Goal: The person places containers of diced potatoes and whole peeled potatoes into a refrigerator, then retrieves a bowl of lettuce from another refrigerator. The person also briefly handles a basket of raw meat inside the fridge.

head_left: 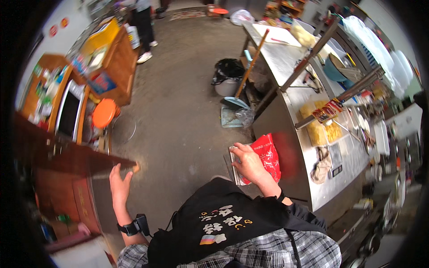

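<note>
Seen from above, a person stands beside a steel table [292, 147]. The right hand [250, 164] grips a flat grey tray [233, 167] together with a red bag [268, 156], both just left of the table's edge. The left hand [119, 184] hangs open and empty, fingers spread, well left of the table, near a wooden counter [80, 156]. A firm, level grip would keep the bag from sliding off. On the table lie yellow packets [324, 131] and a red label strip [328, 109]. Far left of it, an orange lid [103, 112].
</note>
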Demonstrator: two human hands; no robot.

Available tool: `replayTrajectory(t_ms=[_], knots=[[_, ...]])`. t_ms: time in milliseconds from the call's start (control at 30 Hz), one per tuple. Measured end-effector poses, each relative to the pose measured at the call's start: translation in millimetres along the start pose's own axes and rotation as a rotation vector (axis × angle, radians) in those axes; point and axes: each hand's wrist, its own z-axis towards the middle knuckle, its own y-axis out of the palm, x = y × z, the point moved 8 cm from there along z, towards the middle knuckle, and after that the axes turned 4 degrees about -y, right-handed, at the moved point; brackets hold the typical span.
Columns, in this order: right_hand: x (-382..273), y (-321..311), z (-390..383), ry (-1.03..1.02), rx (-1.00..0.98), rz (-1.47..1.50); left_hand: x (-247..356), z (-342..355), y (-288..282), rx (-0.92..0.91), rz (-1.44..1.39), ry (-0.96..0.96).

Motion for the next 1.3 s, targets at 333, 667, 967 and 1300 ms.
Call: replayTrajectory(t_ms=[333, 667, 967, 1300], knots=[[105.2, 16.2, 183.8, 0.425, 0.096, -0.104, 253.4, 259.8, 119.1, -0.516, -0.117, 0.683], [103.3, -15.6, 537.4, 0.158, 0.105, -0.041, 239.8, 578.5, 59.8, -0.370, -0.232, 0.352], [231.4, -22.5, 691.3, 0.693, 0.409, -0.314, 324.3, 840.2, 97.3, -0.547, -0.024, 0.540], [425.8, -82.8, 702.5, 1.276, 0.524, -0.581, 576.0, 993.1, 192.3, -0.784, 0.015, 0.872]])
